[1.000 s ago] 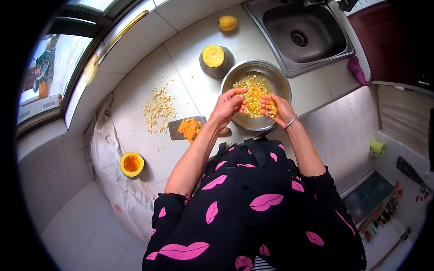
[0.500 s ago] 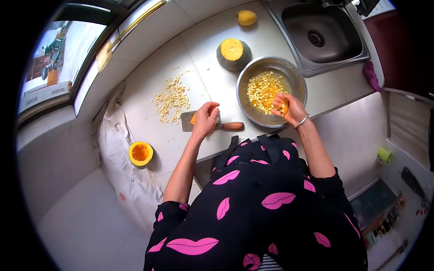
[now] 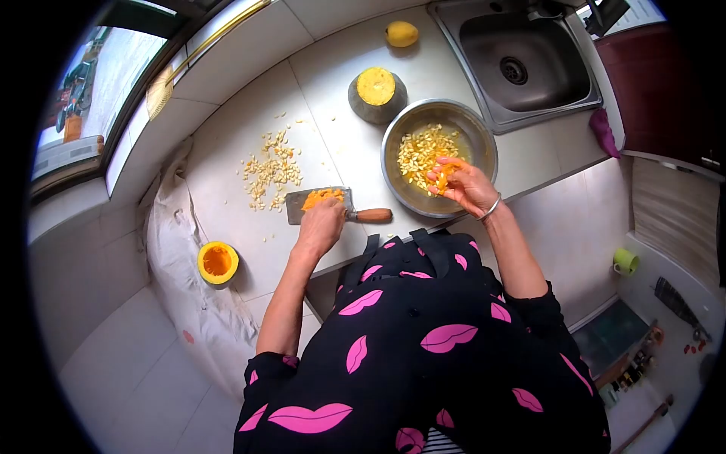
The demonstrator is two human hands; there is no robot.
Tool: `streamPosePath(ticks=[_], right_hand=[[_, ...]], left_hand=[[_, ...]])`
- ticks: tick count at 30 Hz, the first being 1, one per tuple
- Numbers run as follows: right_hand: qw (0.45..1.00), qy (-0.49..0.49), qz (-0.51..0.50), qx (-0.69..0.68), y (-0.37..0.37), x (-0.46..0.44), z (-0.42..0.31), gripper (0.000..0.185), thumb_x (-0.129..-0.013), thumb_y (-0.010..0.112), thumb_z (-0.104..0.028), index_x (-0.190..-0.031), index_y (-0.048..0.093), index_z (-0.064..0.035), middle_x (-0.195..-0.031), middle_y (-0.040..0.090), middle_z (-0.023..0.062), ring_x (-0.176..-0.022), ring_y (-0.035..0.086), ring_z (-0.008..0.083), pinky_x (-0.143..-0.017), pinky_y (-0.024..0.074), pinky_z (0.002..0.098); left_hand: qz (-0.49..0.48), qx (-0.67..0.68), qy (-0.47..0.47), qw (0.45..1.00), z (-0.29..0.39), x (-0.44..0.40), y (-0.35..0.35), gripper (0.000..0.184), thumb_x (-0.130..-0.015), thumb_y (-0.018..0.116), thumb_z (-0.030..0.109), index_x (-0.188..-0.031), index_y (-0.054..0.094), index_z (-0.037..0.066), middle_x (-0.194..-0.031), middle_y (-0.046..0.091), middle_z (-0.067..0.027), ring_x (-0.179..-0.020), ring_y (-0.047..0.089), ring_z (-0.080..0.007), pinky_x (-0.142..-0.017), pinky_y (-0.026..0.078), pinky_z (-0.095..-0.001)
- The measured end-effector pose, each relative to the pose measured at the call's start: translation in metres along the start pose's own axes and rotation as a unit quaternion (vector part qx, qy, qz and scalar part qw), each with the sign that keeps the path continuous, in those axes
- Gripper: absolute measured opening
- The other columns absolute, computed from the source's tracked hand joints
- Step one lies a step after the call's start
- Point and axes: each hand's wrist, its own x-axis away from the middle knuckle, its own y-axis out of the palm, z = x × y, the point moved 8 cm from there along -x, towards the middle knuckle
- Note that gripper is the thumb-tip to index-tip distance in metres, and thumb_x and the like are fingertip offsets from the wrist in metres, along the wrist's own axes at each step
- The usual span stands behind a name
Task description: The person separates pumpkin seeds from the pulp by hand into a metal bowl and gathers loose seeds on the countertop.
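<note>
Orange pumpkin pulp (image 3: pixel 324 198) lies on the blade of a wooden-handled cleaver (image 3: pixel 293 212). My left hand (image 3: pixel 323 223) reaches down onto this pulp with its fingers curled, the tips partly hidden. Above the steel bowl (image 3: pixel 490 163), my right hand (image 3: pixel 465 189) is closed around more stringy orange pulp (image 3: pixel 446 175). Pale pumpkin seeds (image 3: pixel 422 147) sit in the bowl beneath it. Further seeds (image 3: pixel 271 170) are scattered on the counter left of the cleaver.
A cut pumpkin (image 3: pixel 374 102) stands behind the bowl, and a yellow fruit (image 3: pixel 401 34) lies near the wall. The steel sink (image 3: pixel 522 72) is at back right. A hollowed pumpkin piece (image 3: pixel 217 263) sits at left beside a pale cloth (image 3: pixel 189 265).
My left hand has moved down and left onto the pulp on the cleaver, uncovering more of the blade. My right hand stays over the bowl, its pulp showing more. The view has shifted slightly.
</note>
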Motion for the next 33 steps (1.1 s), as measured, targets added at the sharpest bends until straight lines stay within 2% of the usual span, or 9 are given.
streamPosePath(ticks=[1,3,6,12,16,20,23,29,33], right_hand=[[1.0,0.0,-0.01,0.01,0.005,0.002,-0.002,0.034,-0.087,0.042,0.005,-0.12,0.04,0.0061,-0.109,0.051,0.018,-0.101,0.058,0.0281,-0.084,0.0528,0.0419],[0.999,0.007,-0.008,0.039,0.013,0.007,-0.003,0.032,-0.089,0.045,-0.001,-0.121,0.042,0.0049,-0.109,0.055,0.0183,-0.103,0.058,0.028,-0.087,0.052,0.0387],[0.999,0.017,0.002,0.051,0.018,0.007,-0.001,0.032,-0.091,0.049,-0.006,-0.12,0.044,0.0036,-0.107,0.058,0.0148,-0.1,0.06,0.0241,-0.084,0.053,0.0329],[0.993,-0.017,0.029,0.111,0.007,-0.001,0.002,0.026,-0.09,0.056,-0.015,-0.111,0.056,0.0015,-0.1,0.061,0.0072,-0.089,0.061,0.0131,-0.073,0.054,0.0234],[0.982,-0.021,0.061,0.178,0.003,0.004,-0.004,0.024,-0.089,0.058,-0.018,-0.104,0.061,0.001,-0.093,0.063,0.005,-0.081,0.061,0.0088,-0.063,0.0522,0.019],[0.969,-0.048,0.078,0.23,0.0,0.004,-0.007,0.025,-0.089,0.059,-0.02,-0.102,0.063,0.0018,-0.089,0.064,0.0055,-0.073,0.06,0.0073,-0.056,0.0501,0.0173],[0.96,-0.054,0.093,0.257,-0.006,0.002,-0.007,0.028,-0.088,0.06,-0.02,-0.103,0.062,0.0036,-0.09,0.065,0.007,-0.071,0.061,0.009,-0.056,0.0512,0.0183],[0.99,-0.075,0.027,0.119,0.012,0.005,-0.012,0.029,-0.088,0.06,-0.016,-0.104,0.059,0.0068,-0.091,0.064,0.0078,-0.076,0.063,0.0132,-0.066,0.053,0.0211],[0.959,-0.107,0.016,0.263,0.021,0.011,-0.022,0.025,-0.087,0.06,-0.014,-0.102,0.061,0.0068,-0.09,0.064,0.0078,-0.076,0.063,0.0125,-0.067,0.0519,0.0212]], left_hand=[[-0.016,-0.003,-0.011,1.0,0.005,-0.006,-0.002,0.021,-0.08,0.058,0.012,-0.099,0.064,0.004,-0.102,0.06,-0.0161,-0.093,0.058,-0.0317,-0.081,0.047,-0.0392],[0.026,0.158,0.034,0.986,0.028,-0.021,-0.011,0.024,-0.082,0.059,0.013,-0.104,0.062,0.004,-0.102,0.062,-0.0137,-0.091,0.061,-0.0264,-0.08,0.05,-0.0351],[0.032,0.434,0.067,0.898,0.067,-0.052,-0.005,0.029,-0.081,0.064,0.009,-0.109,0.059,0.002,-0.098,0.063,-0.0099,-0.086,0.061,-0.0151,-0.074,0.051,-0.028],[0.089,0.384,0.114,0.912,0.109,-0.084,-0.002,0.031,-0.078,0.067,0.004,-0.108,0.06,0.002,-0.095,0.064,-0.0069,-0.08,0.061,-0.0116,-0.072,0.051,-0.0261],[0.023,0.528,0.059,0.847,0.102,-0.096,0.02,0.024,-0.078,0.067,0.004,-0.1,0.062,-0.003,-0.084,0.065,-0.006,-0.071,0.059,-0.0094,-0.067,0.05,-0.0235],[0.001,0.55,0.029,0.835,0.1,-0.098,0.027,0.019,-0.079,0.066,0.003,-0.096,0.063,-0.004,-0.082,0.064,-0.0067,-0.069,0.058,-0.0093,-0.065,0.049,-0.0223],[0.004,0.597,-0.005,0.802,0.097,-0.099,0.031,0.014,-0.078,0.066,0.002,-0.091,0.064,-0.003,-0.079,0.064,-0.0061,-0.067,0.058,-0.0093,-0.062,0.05,-0.0221],[-0.031,0.72,-0.089,0.688,0.087,-0.102,0.055,0.016,-0.081,0.065,0.005,-0.095,0.062,-0.001,-0.087,0.064,-0.0081,-0.077,0.061,-0.0133,-0.071,0.053,-0.0253],[-0.029,0.725,-0.091,0.682,0.088,-0.101,0.053,0.016,-0.08,0.065,0.003,-0.094,0.06,-0.003,-0.086,0.063,-0.0095,-0.075,0.062,-0.0142,-0.07,0.054,-0.0253]])
